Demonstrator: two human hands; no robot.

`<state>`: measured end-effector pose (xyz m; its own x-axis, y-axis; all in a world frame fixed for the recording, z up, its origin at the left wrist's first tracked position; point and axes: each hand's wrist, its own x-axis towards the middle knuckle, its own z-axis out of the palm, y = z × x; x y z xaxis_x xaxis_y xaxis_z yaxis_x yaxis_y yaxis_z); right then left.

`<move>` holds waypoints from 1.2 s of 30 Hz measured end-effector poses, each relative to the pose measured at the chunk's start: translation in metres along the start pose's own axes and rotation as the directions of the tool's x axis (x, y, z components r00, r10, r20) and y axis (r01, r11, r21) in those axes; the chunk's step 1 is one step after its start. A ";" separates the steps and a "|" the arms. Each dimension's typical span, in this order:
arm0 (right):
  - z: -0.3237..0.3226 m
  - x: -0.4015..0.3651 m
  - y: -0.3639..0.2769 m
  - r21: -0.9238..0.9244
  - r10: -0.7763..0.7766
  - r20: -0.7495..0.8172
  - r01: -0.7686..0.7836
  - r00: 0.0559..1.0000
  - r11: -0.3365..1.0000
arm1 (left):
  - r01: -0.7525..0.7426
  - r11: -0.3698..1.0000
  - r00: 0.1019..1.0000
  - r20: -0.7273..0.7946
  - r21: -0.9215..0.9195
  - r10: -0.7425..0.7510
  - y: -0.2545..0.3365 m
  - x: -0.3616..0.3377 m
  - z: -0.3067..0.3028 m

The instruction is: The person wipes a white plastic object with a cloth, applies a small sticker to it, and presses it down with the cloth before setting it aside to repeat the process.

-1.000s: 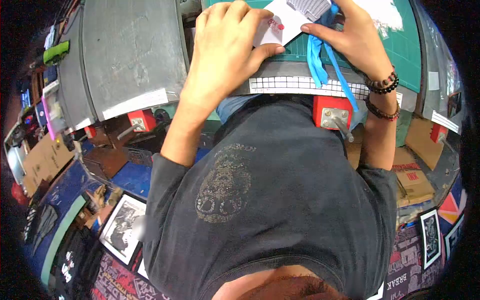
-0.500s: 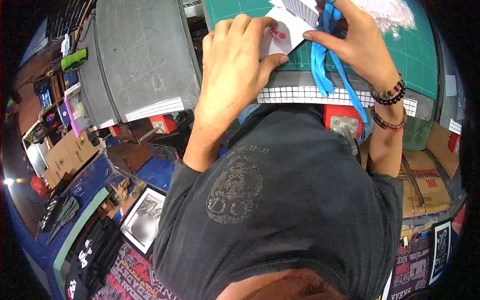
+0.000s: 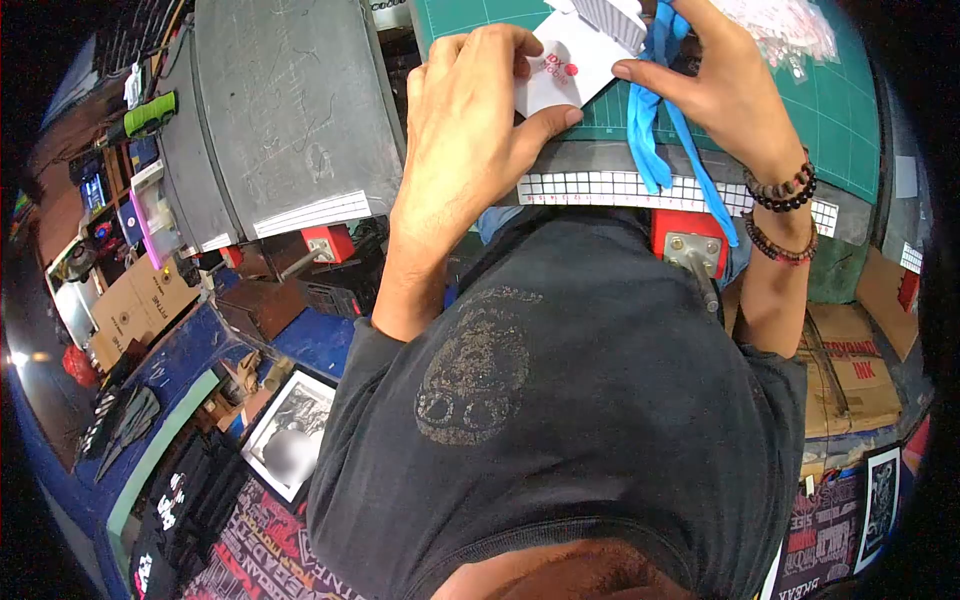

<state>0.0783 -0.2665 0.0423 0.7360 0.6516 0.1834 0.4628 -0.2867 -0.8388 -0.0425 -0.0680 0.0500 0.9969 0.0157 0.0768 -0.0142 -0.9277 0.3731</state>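
A white card with red printing lies on the green cutting mat. A white piece with grey stripes rises at its far end, cut off by the top of the view. My left hand is at the card's left corner, its curled fingers and thumb apart around that corner. My right hand has a blue fabric strip between thumb and fingers, the fingertips partly out of view. Its thumb tip touches the card's right edge. The strip's two ends hang over the table's near edge.
A clear bag of pinkish-white pieces lies on the mat beyond my right hand. A ruler strip runs along the near edge. Grey boards stand to the left, and a cardboard box is low on the right.
The fingers of my left hand have curled back off the card, uncovering more red printing. My right hand stays on the blue strip, nearly still.
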 end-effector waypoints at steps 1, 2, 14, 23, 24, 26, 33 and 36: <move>0.000 0.000 0.002 0.000 0.011 0.003 -0.011 1.000 1.000 | 0.016 0.999 0.999 -0.034 -0.030 -0.017 0.000 -0.001 0.001; 0.000 -0.001 0.003 -0.001 0.021 0.005 -0.021 1.000 1.000 | 0.014 0.999 0.999 -0.034 -0.029 -0.015 0.000 -0.003 0.002; -0.005 -0.001 0.011 0.048 0.085 0.065 -0.089 0.994 0.995 | -0.023 0.995 1.000 -0.019 0.093 0.025 0.005 -0.005 0.004; 0.000 0.000 0.022 0.026 -0.024 0.005 0.024 1.000 0.999 | -0.097 0.993 0.990 -0.110 -0.066 0.089 -0.013 0.005 0.003; -0.002 0.001 0.016 0.062 0.047 0.038 -0.049 0.998 0.997 | -0.160 0.984 0.977 -0.127 0.074 0.169 -0.013 0.006 0.003; -0.003 0.001 0.013 0.096 0.113 0.071 -0.120 0.991 0.988 | -0.219 0.952 0.959 -0.133 0.216 0.250 -0.004 0.009 -0.001; -0.004 0.000 0.016 0.019 0.083 0.068 -0.085 0.994 0.996 | -0.237 0.783 0.962 0.026 0.575 0.272 0.018 0.015 0.003; -0.002 -0.002 0.020 0.012 0.062 0.057 -0.063 0.996 0.998 | -0.252 0.719 0.962 0.089 0.648 0.257 0.031 0.020 -0.002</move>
<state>0.0874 -0.2748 0.0260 0.7340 0.6714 0.1019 0.4097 -0.3181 -0.8550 -0.0229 -0.0955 0.0644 0.9627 -0.2564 0.0870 -0.2115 -0.9126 -0.3498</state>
